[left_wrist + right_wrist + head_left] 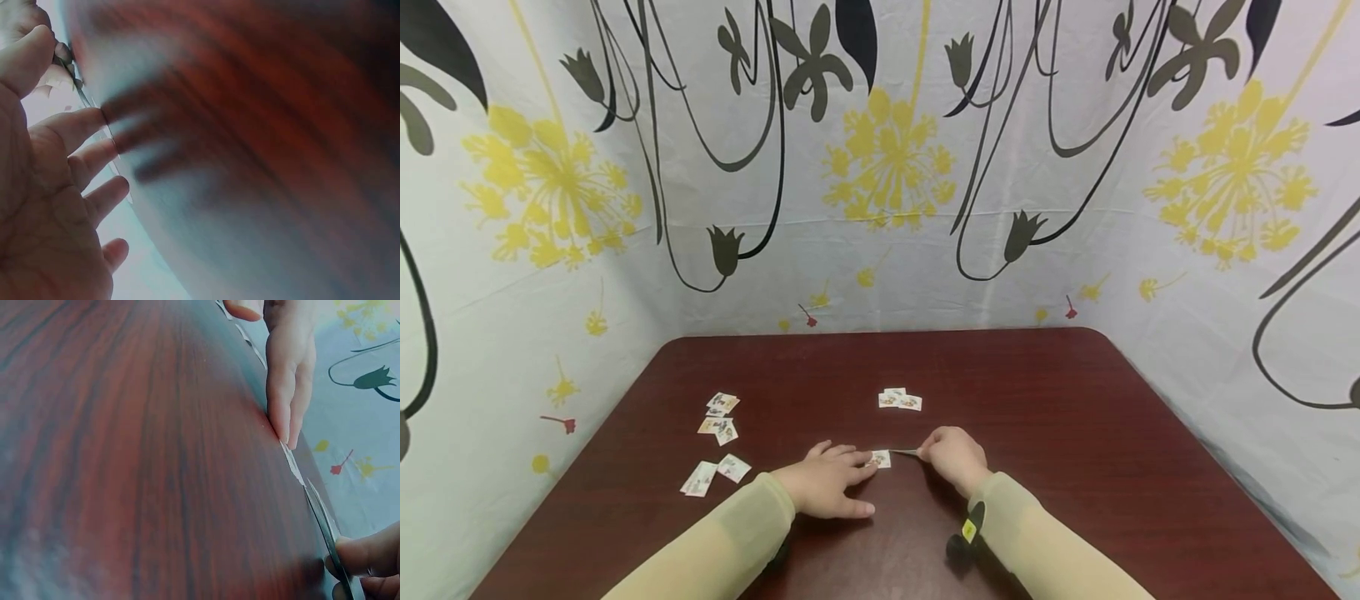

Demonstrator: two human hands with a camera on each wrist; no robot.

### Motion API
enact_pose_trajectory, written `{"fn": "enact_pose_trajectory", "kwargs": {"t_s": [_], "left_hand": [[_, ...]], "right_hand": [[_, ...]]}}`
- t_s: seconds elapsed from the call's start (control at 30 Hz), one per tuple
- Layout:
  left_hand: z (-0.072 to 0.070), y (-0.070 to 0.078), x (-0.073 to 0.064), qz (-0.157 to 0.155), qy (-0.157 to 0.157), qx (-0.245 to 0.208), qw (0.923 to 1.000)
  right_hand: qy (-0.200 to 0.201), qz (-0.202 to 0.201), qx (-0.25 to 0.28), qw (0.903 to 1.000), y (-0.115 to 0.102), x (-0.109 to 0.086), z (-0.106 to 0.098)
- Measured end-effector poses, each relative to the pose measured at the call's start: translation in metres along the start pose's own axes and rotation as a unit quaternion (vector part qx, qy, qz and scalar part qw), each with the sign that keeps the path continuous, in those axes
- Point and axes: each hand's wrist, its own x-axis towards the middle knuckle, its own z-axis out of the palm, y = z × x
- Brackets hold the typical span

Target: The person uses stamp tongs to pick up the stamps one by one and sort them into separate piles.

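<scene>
A small white printed paper piece (882, 459) lies on the dark red table in front of me. My left hand (829, 482) rests its outstretched fingertips on the left side of this piece. From the right, my right hand (957, 458) pinches a pair of metal tweezers (905, 452), held low over the tabletop. In the right wrist view the tips of the tweezers (324, 526) meet the near end of the paper piece (292, 464). Whether the tips grip its edge I cannot tell. The left wrist view shows the left palm (50, 206) with fingers spread.
Several similar printed pieces lie at the left, in an upper group (721, 403), a middle group (718, 427) and a lower group (702, 478). Another small cluster (899, 400) sits farther back. A patterned white cloth (895, 275) surrounds the table (1075, 467).
</scene>
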Motion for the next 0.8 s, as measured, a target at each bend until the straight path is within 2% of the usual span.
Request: {"fn": "enact_pose_trajectory", "kwargs": {"t_s": [0.43, 0.8], "left_hand": [[-0.001, 0.003, 0.0, -0.01, -0.007, 0.003, 0.9999], [0.0, 0.001, 0.0, -0.002, -0.01, -0.002, 0.9999]], "right_hand": [[-0.004, -0.004, 0.003, 1.0, 0.0, -0.01, 0.002], [0.007, -0.002, -0.006, 1.0, -0.002, -0.013, 0.003]]}}
